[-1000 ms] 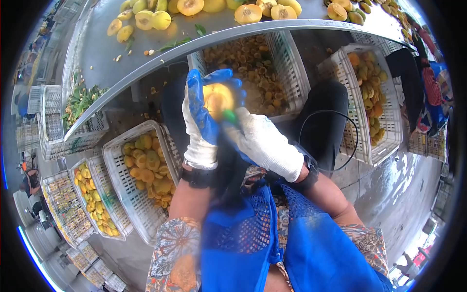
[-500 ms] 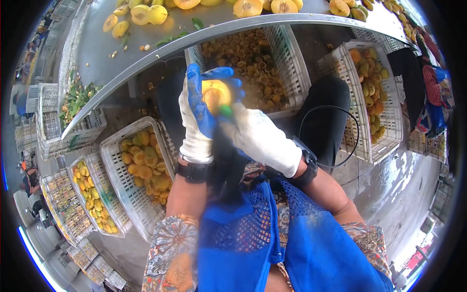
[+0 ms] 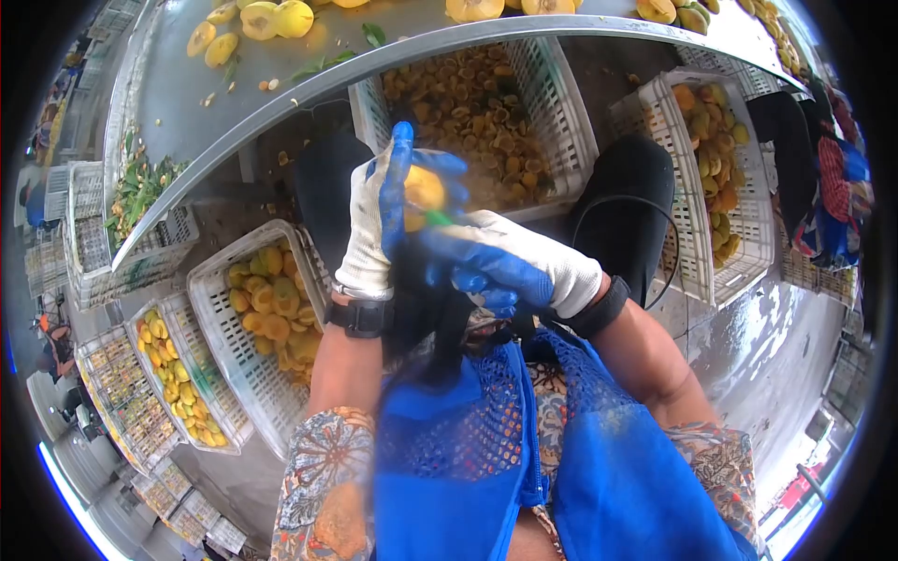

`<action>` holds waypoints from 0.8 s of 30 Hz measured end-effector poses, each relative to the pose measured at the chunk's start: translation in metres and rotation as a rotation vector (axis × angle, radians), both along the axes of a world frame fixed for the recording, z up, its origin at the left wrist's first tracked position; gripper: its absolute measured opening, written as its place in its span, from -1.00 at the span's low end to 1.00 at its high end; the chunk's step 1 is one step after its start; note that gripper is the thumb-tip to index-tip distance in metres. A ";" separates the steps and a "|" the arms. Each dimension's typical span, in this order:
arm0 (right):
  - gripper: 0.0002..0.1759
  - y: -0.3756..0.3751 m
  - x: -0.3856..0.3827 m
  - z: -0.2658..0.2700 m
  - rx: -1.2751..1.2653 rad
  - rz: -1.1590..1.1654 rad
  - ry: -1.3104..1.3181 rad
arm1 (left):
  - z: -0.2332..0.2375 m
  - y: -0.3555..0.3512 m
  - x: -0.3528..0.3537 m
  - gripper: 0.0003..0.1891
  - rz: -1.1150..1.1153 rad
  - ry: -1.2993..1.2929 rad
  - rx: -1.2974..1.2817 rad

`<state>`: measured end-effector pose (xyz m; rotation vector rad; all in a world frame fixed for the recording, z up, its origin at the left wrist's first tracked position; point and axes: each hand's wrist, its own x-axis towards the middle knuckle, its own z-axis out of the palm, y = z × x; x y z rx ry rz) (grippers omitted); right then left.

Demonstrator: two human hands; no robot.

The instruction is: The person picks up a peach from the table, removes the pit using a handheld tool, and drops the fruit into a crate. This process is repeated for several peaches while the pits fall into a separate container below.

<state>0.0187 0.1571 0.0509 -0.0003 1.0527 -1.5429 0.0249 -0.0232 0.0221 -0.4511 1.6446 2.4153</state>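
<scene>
My left hand, in a white glove with a blue coated palm, is closed round a yellow peach half, its thumb pointing up. Against the lower side of the peach is a small green-handled tool. My right hand, gloved the same way, is curled around this tool just right of the peach. The tool's working end is blurred and hidden by the fruit and fingers. Below both hands stands a white crate holding many brown-yellow scraps.
A metal table with peach halves and leaves crosses the top. White crates of peaches stand left and right. A loop of black cable hangs by my right knee. Another person's red sleeve shows far right.
My right hand has turned over, so its blue fingers now show instead of the white back. The peach half has turned in my left hand, and its cut face shows less.
</scene>
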 end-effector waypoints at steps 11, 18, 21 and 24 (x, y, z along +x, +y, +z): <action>-0.47 -0.012 0.022 -0.051 -0.851 -0.222 -1.002 | -0.010 0.033 -0.001 -0.31 0.263 0.000 0.179; -0.47 0.018 0.007 -0.046 -0.796 -0.284 -0.780 | -0.034 0.033 -0.023 -0.46 0.388 0.209 -0.144; -0.51 0.034 -0.010 -0.034 -0.149 -0.383 -0.196 | -0.033 0.015 -0.026 -0.46 0.333 0.287 -0.229; -0.61 0.031 -0.017 -0.067 0.795 -0.135 1.180 | -0.001 0.004 -0.012 -0.43 0.331 0.375 -0.087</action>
